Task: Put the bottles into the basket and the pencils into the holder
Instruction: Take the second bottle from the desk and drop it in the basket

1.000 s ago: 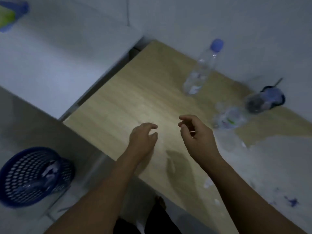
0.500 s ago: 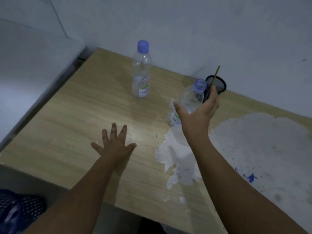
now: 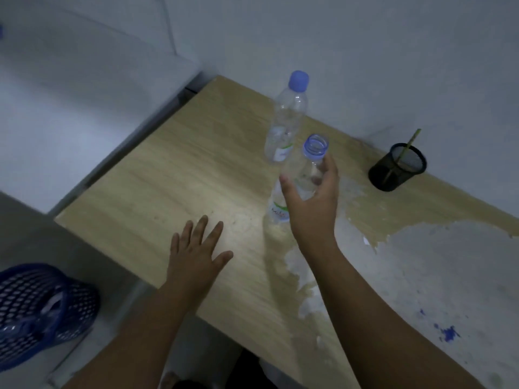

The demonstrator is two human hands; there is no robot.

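My right hand (image 3: 311, 203) grips a clear plastic bottle (image 3: 302, 175) with a blue neck ring, held slightly tilted above the wooden table (image 3: 182, 175). A second clear bottle with a blue cap (image 3: 286, 119) stands just behind it. A black mesh pencil holder (image 3: 397, 171) sits at the back right with one green pencil (image 3: 407, 147) in it. My left hand (image 3: 196, 256) lies flat on the table, fingers spread, holding nothing. The blue mesh basket (image 3: 33, 310) stands on the floor at the lower left, with something pale inside.
The table's right part has a worn grey patch (image 3: 421, 276) with blue specks. A white wall runs behind the table. A pale ledge (image 3: 70, 108) lies to the left, separated from the table by a narrow gap.
My right hand closed on the near bottle and has lifted it away from the holder toward the left. My left hand went flat on the table. The view swung, bringing the basket back in.
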